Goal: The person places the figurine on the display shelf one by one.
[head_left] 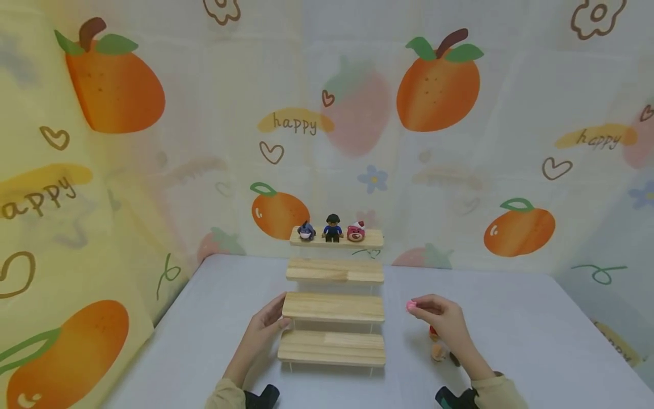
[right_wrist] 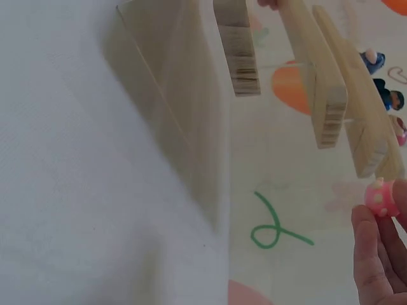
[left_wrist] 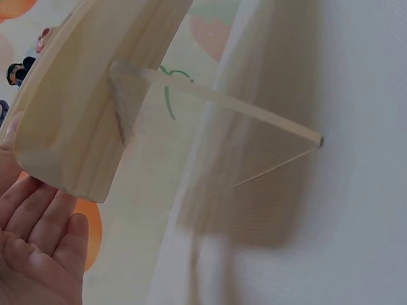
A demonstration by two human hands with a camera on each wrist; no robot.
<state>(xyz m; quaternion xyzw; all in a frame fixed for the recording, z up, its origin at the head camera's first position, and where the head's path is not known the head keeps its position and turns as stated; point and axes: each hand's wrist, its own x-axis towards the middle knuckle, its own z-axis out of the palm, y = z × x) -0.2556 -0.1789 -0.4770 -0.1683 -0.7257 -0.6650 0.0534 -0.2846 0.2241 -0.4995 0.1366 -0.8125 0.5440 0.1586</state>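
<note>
A wooden four-tier stand (head_left: 333,307) with clear supports rises in front of me. My left hand (head_left: 259,330) holds the left end of its second board from the front; in the left wrist view, fingers lie against that board end (left_wrist: 70,146). To the right of the stand, my right hand (head_left: 443,322) pinches a small pink figurine (right_wrist: 379,197) with pale spots between thumb and fingertips, raised beside the boards. Three toys stand on the top board: a blue-grey donkey figure (head_left: 306,231), a dark-haired toy person (head_left: 332,228) and a pink bear head (head_left: 356,231) with a red-and-white hat.
Under and beside the right hand, a red piece (head_left: 433,333), a tan figurine (head_left: 437,352) and a dark piece (head_left: 454,359) lie on the white table (head_left: 194,341). A fruit-print cloth (head_left: 439,170) hangs behind and to the sides.
</note>
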